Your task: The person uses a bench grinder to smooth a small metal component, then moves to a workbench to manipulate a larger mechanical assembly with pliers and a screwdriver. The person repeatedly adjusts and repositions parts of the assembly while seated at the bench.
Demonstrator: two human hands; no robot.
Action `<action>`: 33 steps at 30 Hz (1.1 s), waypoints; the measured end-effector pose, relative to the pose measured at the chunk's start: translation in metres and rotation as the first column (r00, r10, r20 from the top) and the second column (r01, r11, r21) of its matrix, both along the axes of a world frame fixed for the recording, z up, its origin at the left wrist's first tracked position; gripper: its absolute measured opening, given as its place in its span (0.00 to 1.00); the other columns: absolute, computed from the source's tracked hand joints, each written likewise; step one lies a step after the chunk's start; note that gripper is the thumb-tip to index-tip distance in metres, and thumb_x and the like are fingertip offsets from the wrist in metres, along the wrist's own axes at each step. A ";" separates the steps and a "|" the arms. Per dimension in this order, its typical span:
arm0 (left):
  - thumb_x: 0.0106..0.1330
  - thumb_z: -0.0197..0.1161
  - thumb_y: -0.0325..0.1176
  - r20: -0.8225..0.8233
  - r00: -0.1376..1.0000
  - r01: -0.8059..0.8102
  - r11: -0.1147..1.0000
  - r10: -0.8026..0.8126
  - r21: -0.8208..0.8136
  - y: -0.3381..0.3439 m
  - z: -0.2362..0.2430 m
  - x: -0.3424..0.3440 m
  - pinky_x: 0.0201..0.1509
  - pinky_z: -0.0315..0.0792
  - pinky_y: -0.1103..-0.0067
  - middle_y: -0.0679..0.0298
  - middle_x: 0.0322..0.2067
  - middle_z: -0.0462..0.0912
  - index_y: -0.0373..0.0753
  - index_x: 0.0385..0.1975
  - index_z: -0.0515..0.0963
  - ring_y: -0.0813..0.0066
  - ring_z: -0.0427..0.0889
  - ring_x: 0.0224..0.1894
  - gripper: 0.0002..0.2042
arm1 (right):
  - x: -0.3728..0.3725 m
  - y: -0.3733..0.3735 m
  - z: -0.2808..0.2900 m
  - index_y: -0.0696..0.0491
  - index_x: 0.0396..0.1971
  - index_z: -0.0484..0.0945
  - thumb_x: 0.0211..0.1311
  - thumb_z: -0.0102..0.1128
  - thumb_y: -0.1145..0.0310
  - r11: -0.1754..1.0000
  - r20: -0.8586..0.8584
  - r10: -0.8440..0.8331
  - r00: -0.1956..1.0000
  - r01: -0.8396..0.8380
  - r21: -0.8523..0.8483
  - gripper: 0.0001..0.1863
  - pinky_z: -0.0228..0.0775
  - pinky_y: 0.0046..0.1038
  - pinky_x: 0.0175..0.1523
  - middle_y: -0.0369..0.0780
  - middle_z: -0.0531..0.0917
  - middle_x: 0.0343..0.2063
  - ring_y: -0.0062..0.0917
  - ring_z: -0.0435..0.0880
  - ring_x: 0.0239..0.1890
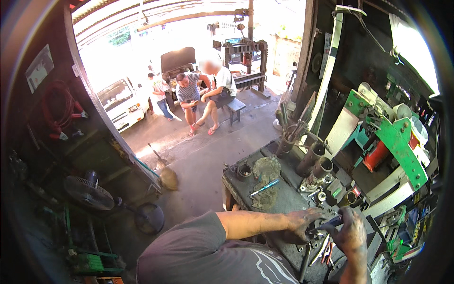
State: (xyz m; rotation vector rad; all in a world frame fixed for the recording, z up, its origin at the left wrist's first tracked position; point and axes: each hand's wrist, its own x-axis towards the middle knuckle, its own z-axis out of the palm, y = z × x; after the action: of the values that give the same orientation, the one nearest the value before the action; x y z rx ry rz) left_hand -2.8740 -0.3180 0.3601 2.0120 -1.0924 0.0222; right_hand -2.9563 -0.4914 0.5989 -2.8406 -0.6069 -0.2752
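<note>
Workbench top [289, 190] matt, rough; rag [266, 168] crumpled cloth.

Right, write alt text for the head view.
A person's smudged left hand and right hand are close together over a cluttered dark workbench, with a blue screwdriver lying on a grimy cloth nearby. Beyond are people and a white vehicle.

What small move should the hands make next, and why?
Perhaps ease the right hand slightly outward: it and the left hand crowd the dark piece between them above the bench, and their contact with it is hard to make out.
</note>
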 end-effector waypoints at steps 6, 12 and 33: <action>0.43 0.86 0.47 0.018 1.000 0.026 0.998 -0.025 -0.049 0.002 0.006 -0.004 0.83 0.59 0.56 0.42 0.75 0.60 0.44 0.77 0.58 0.39 0.59 0.79 0.58 | 0.004 0.000 0.002 0.56 0.43 0.82 0.54 0.82 0.61 0.998 -0.094 -0.051 0.994 0.048 -0.038 0.22 0.76 0.43 0.45 0.45 0.86 0.34 0.46 0.87 0.38; 0.43 0.86 0.49 -0.016 1.000 0.013 0.999 -0.014 -0.043 0.000 0.005 -0.004 0.83 0.59 0.56 0.41 0.75 0.60 0.41 0.76 0.59 0.38 0.60 0.78 0.58 | 0.008 0.000 0.004 0.57 0.37 0.84 0.62 0.78 0.54 0.927 0.084 0.253 0.964 -0.266 0.264 0.20 0.79 0.44 0.41 0.51 0.86 0.37 0.48 0.88 0.38; 0.43 0.87 0.48 -0.019 1.000 0.006 1.000 -0.006 -0.029 0.005 0.009 -0.004 0.83 0.59 0.55 0.42 0.75 0.59 0.45 0.77 0.58 0.39 0.59 0.78 0.59 | 0.021 -0.005 -0.018 0.57 0.32 0.81 0.54 0.83 0.59 0.993 0.058 0.019 0.998 -0.026 0.117 0.20 0.77 0.45 0.37 0.48 0.84 0.33 0.49 0.84 0.33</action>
State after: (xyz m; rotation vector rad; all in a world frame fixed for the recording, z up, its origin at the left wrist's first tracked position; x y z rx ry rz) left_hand -2.8780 -0.3134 0.3695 1.9791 -1.0805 0.0158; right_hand -2.9353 -0.4962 0.5807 -2.7189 -0.6125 -0.3764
